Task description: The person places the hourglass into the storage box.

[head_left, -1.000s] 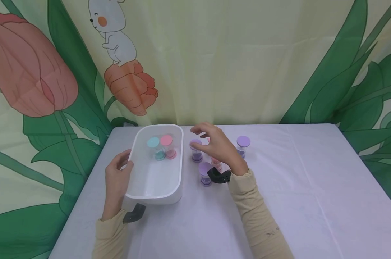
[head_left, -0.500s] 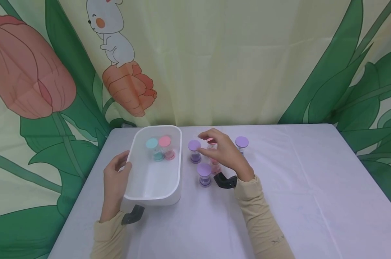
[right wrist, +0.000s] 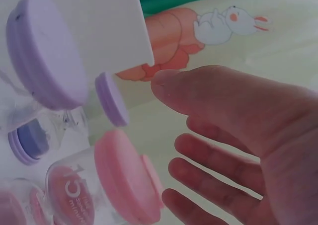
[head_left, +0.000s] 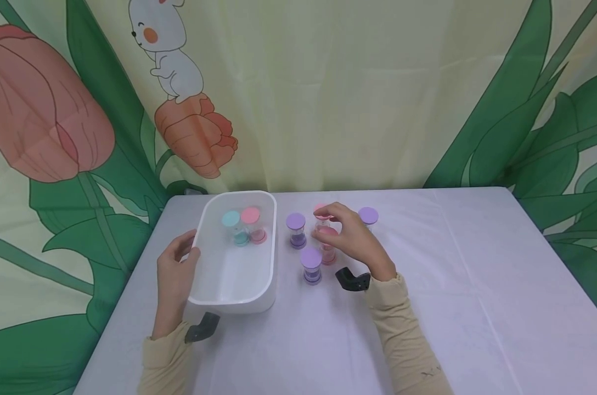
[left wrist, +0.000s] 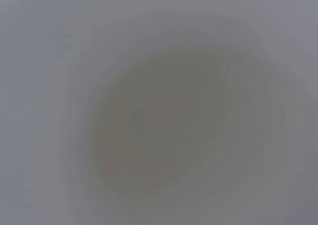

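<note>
In the head view, the left hand (head_left: 176, 271) rests at the left wall of a white bin (head_left: 229, 303), fingers loosely bent and thumb by the rim; it lifts nothing. In the bin's far half, a teal sand timer (head_left: 236, 227) and a pink-capped timer (head_left: 255, 225) stand side by side. On the counter (head_left: 437, 274), right of the bin, the right hand (head_left: 353, 233) hovers over the front pink timer (head_left: 328, 254) and the rear pink timer (head_left: 322, 223), thumb and fingers parted, holding nothing. Around them stand the left purple timer (head_left: 297, 233), the front purple timer (head_left: 311, 263) and, beyond the hand, the right purple timer (head_left: 369, 215).

The left wrist view is a grey blur, so I cannot tell anything of the grip there.

In the right wrist view, the spread thumb and fingers appear clear of the nearest pink cap. The timers look light and rigid, with smooth, rather slippery clear barrels that could crack if dropped; glass or plastic, I cannot tell. A light pinch across opposite edges of the cap should serve best, since neighbours crowd the barrel.
</note>
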### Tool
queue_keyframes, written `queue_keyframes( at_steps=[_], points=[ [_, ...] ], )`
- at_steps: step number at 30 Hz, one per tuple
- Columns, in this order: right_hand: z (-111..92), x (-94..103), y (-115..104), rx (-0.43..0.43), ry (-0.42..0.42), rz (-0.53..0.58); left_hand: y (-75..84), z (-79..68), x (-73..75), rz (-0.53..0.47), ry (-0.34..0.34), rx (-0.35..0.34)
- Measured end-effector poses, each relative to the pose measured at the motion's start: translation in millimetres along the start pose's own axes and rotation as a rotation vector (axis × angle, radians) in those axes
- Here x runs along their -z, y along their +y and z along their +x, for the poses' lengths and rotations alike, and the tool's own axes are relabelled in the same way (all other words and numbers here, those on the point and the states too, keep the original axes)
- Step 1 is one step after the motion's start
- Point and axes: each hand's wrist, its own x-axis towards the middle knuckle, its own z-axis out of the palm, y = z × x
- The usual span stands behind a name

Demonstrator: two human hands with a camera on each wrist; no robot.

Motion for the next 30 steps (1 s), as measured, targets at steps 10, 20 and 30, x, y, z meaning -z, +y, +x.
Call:
queue_keyframes(
  at_steps=[10,20,30],
  points=[
    [-6.7,1.6,10.7,-0.028,-0.016,-0.009,-2.0,1.9,-2.7,0.004,0.013,0.020],
    [-13.6,2.5,15.7,-0.066,-0.041,0.023,-2.7,1.6,-1.9,0.008,0.011,0.024],
    [-16.5,-1.2,23.6,-0.083,-0.054,0.035,-4.4,2.7,-2.6,0.011,0.016,0.010]
  ],
)
